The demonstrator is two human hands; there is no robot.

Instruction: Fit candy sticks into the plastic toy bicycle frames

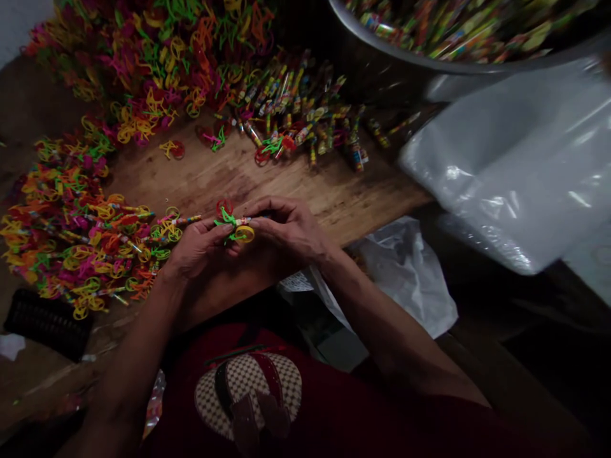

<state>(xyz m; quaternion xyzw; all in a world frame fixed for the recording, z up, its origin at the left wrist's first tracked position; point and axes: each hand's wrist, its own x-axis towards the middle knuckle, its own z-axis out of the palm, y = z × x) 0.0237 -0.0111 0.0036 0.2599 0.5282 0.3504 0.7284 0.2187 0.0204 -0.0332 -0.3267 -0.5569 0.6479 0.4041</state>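
Over the wooden table's near edge, my left hand (pixel 198 245) pinches a small green plastic toy bicycle (pixel 228 219) with a red wheel above and a yellow wheel below. My right hand (pixel 289 226) meets it from the right, thumb and forefinger closed on a thin wrapped candy stick (pixel 243 221) that lies against the toy. The stick's right end is hidden by my fingers. Left of my hands lies a pile of colourful toy bicycles with sticks (pixel 105 242).
A larger heap of toys (pixel 167 63) covers the table's (pixel 315 197) back left. Wrapped sticks (pixel 286 95) lie beside it. A metal basin (pixel 429 62) of sticks, clear plastic bags (pixel 515 159) and a white bag (pixel 405 273) are right. A black basket (pixel 48 321) sits left.
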